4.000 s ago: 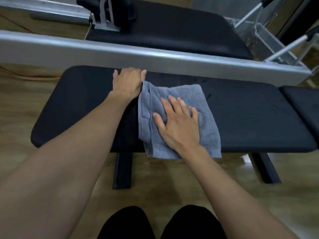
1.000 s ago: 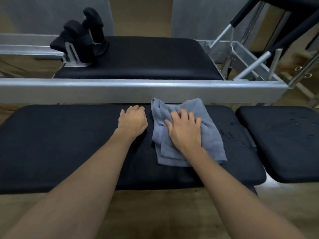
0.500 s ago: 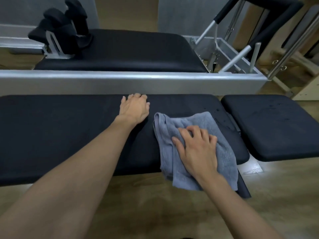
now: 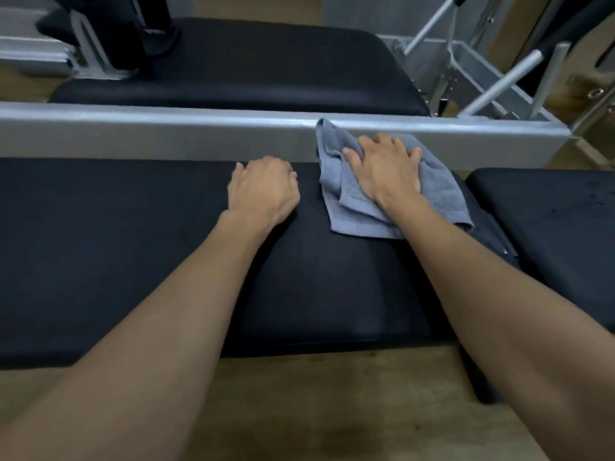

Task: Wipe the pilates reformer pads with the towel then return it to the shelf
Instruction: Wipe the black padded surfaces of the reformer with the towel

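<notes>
Along the far edge of the long black padded bench [image 4: 139, 247], my right hand [image 4: 386, 168] presses the folded grey-blue towel [image 4: 436, 191] flat, fingers spread, for wiping pressure. My left hand [image 4: 263, 191] rests loosely curled and empty, likely bracing me.

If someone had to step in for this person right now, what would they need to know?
Right hand: flat, pressing the grey towel at the far right end of the long black pad; the towel's far corner laps up on the silver frame rail.
Left hand: empty, resting on the same pad beside the towel.
Done: wiping is under way on this pad; how much is covered cannot be told.
Left: the small pad to the right, which shows droplets, the carriage pad behind the rail, then return the towel to the shelf, which is not in view.
</notes>
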{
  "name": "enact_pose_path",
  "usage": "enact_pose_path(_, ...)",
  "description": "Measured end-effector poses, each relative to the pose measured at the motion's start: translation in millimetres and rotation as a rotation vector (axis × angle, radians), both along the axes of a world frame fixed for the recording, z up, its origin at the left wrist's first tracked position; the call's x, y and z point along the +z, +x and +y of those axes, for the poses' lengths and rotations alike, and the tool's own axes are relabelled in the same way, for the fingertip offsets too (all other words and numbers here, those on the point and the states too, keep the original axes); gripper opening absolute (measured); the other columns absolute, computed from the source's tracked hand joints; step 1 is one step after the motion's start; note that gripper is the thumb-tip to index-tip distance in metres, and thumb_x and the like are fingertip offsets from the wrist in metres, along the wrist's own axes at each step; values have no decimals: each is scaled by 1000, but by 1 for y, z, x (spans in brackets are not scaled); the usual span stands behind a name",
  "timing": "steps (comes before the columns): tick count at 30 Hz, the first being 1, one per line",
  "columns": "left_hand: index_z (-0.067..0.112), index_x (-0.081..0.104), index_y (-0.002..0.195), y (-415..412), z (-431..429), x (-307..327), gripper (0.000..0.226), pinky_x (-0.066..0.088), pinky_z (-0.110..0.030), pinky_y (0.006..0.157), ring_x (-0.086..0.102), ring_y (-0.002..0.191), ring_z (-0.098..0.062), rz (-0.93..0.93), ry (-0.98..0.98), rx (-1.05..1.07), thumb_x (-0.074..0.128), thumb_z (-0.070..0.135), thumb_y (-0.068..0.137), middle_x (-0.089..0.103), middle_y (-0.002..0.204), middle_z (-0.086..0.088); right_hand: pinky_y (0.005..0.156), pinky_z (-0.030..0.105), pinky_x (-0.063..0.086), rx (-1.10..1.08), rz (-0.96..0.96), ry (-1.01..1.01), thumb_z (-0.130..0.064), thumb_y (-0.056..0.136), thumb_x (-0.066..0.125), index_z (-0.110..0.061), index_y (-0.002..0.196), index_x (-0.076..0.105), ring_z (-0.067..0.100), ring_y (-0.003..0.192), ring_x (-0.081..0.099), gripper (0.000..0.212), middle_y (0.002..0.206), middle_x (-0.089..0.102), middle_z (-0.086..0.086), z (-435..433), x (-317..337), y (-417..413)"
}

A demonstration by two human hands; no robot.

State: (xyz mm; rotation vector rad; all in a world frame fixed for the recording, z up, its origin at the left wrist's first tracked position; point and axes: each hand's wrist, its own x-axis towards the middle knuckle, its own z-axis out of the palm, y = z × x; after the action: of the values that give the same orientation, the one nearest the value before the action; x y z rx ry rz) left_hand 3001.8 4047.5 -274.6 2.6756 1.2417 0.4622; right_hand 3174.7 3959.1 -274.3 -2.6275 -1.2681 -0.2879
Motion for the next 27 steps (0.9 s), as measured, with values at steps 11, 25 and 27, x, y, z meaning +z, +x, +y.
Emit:
enact_pose_path(11,8,61,115,13,-46,18,33,22,-58,110,49,118,-34,78,-131,-38,37,23,98,60,120,-13,92,49,35,68,22,42,-36,100,43,-17,112,60,21,112,55,28,119,63,-1,-152,2,-64)
enact_pose_path(25,21,63,118,70,-50,3,33,32,-40,100,53,114,-26,12,49,-216,39,21,95,62,123,-3,117,51,16,-3,115,64,-38,101,39,-21,137,52,17,141,35,42,146,50,-3,-140,-2,0)
enact_pose_path(27,22,64,114,77,-45,2,32,33,-38,89,55,107,-26,27,80,-212,40,21,94,64,117,-3,115,54,18,-16,139,42,-38,102,34,-22,131,54,20,137,39,39,141,54,-1,-100,0,35)
